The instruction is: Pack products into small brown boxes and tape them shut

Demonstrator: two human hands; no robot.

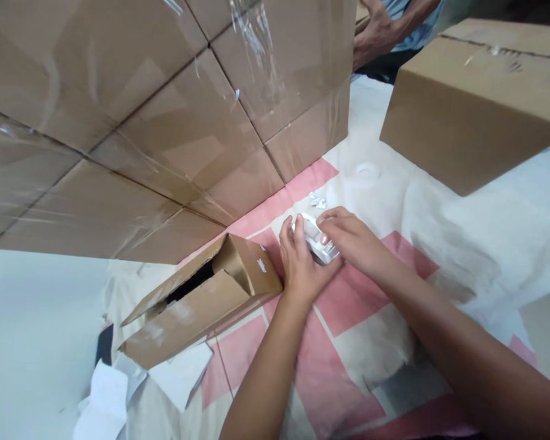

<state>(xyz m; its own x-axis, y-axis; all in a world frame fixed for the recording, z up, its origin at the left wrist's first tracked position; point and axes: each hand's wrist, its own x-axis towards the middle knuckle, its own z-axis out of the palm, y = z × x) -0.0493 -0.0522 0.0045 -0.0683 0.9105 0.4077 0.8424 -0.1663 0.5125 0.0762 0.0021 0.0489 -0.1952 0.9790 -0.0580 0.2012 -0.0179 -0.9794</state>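
A small white rounded object (315, 235), with a ring-like rim and a paler middle, is held above the pink and cream cloth. Its exact kind is not clear. My left hand (300, 260) wraps round its left side and underside. The bent fingers of my right hand (348, 235) press on its right side and top. Some small white crumpled scraps (318, 200) lie on the cloth just beyond it. To the left of my hands, an open cardboard box (201, 299) lies with its flaps partly raised and a dark inside.
Stacked, taped cardboard boxes (165, 146) form a wall at the upper left. Another carton (476, 110) stands at the right. Another person's hand (376, 33) shows at the top behind the stack. White papers (103, 397) lie at the lower left on the patterned cloth (325, 379).
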